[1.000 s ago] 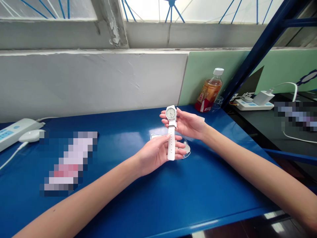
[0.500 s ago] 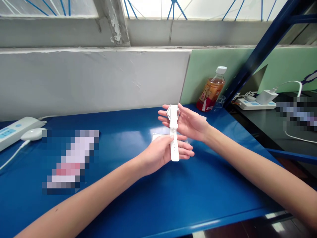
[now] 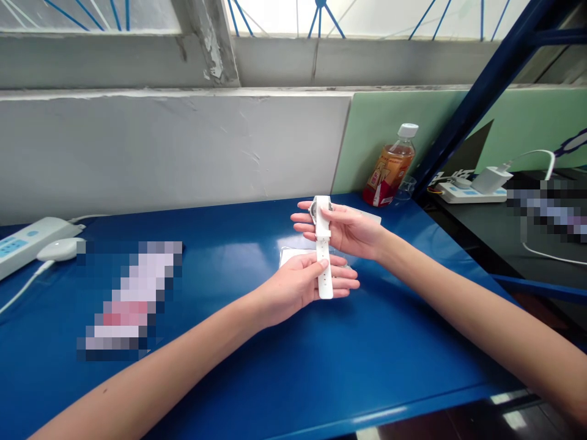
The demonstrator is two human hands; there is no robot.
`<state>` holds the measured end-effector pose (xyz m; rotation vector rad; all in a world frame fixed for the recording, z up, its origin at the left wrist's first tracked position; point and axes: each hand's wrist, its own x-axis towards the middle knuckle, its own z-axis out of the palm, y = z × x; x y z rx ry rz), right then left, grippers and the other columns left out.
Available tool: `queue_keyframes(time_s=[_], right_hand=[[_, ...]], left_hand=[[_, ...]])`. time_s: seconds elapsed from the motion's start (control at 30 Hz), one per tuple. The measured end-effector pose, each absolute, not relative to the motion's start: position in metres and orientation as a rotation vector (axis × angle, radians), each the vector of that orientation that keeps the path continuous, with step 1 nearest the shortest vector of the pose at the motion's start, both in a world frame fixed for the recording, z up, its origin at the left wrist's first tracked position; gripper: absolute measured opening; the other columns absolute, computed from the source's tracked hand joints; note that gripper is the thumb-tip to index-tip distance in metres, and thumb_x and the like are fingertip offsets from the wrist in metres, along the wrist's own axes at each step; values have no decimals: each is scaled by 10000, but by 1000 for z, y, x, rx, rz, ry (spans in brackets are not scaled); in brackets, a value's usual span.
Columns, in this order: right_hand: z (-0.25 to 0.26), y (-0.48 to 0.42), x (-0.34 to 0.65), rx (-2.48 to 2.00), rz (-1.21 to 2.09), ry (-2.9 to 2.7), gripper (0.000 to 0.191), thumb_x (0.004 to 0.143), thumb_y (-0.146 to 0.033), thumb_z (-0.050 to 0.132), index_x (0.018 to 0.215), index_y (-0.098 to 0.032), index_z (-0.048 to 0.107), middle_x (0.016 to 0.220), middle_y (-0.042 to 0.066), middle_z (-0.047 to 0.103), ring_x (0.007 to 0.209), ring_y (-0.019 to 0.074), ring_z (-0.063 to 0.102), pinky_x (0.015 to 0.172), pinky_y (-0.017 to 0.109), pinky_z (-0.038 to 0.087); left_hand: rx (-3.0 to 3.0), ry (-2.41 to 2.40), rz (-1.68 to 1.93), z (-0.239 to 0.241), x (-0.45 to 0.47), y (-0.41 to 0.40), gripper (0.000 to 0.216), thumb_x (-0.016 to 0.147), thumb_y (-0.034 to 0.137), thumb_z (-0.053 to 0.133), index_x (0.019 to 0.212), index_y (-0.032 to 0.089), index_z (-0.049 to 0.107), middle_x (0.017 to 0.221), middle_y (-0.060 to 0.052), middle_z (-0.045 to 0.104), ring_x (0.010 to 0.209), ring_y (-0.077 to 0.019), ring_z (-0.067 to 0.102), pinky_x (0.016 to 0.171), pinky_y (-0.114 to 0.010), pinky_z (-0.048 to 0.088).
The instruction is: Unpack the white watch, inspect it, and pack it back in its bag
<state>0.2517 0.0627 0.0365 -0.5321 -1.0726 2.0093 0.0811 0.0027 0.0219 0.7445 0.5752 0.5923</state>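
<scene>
A white wristwatch (image 3: 323, 229) is held above the table between both my hands, its strap running toward me. My left hand (image 3: 305, 278) has its thumb pressed on the lower strap with the holes, the fingers stretched beneath. At the buckle end, my right hand (image 3: 348, 229) lays its thumb on the upper strap near the round case, fingers underneath. The strap covers much of the watch case. Partly hidden behind my hands, a flat white item with a clear edge (image 3: 288, 254) lies on the blue table (image 3: 238, 366).
A drink bottle (image 3: 389, 171) stands at the back right near a slanted blue post (image 3: 468, 104). At left are a power strip (image 3: 39, 241) with a white charger (image 3: 60, 249) and a blurred-out flat object (image 3: 132, 299). Another power strip (image 3: 474, 193) sits on the dark surface at right.
My right thumb has come down onto the watch's upper strap; it was raised off it before. My left hand keeps its hold, almost unmoved.
</scene>
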Motion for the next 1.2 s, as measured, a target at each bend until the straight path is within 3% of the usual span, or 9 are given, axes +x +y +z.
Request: queue_keyframes(time_s=[0.23, 0.43, 0.7, 0.83, 1.2], right_hand=[[36, 66, 256, -537, 2038, -1069, 296, 999, -151, 418, 1183, -71, 637, 1310, 169, 648, 1154, 201, 657, 1023, 324, 511], [35, 65, 255, -545, 2051, -1025, 301, 1004, -170, 405, 1182, -92, 636, 1261, 143, 682, 1158, 200, 654, 1047, 342, 491], [41, 68, 259, -517, 2130, -937, 556, 1037, -428, 261, 1212, -45, 623, 1271, 185, 664, 1184, 235, 628, 1074, 382, 454], [45, 69, 263, -523, 2106, -961, 636, 1018, -515, 253, 1189, -42, 642, 1275, 194, 660, 1217, 253, 606, 1079, 376, 442], [46, 68, 265, -478, 2157, -929, 763, 990, -612, 209, 1212, -7, 616, 1244, 202, 673, 1223, 289, 601, 1109, 413, 403]], left_hand=[[697, 530, 581, 21, 81, 3, 248, 984, 211, 533, 1084, 33, 674, 1146, -239, 698, 1034, -305, 705, 972, -451, 487], [653, 520, 574, 24, 80, 4, 266, 999, 192, 482, 1165, 32, 615, 1168, -248, 686, 1047, -316, 701, 983, -474, 469], [586, 613, 576, 28, 79, 6, 368, 1018, 253, 401, 1234, -7, 545, 1224, -282, 647, 1120, -340, 664, 1034, -496, 437], [612, 630, 600, 31, 79, 6, 318, 997, 167, 410, 1215, -6, 566, 1226, -266, 654, 1133, -334, 659, 1043, -490, 442], [658, 607, 590, 29, 79, 5, 248, 977, 89, 475, 1173, 9, 605, 1248, -255, 649, 1131, -316, 666, 1033, -454, 472]])
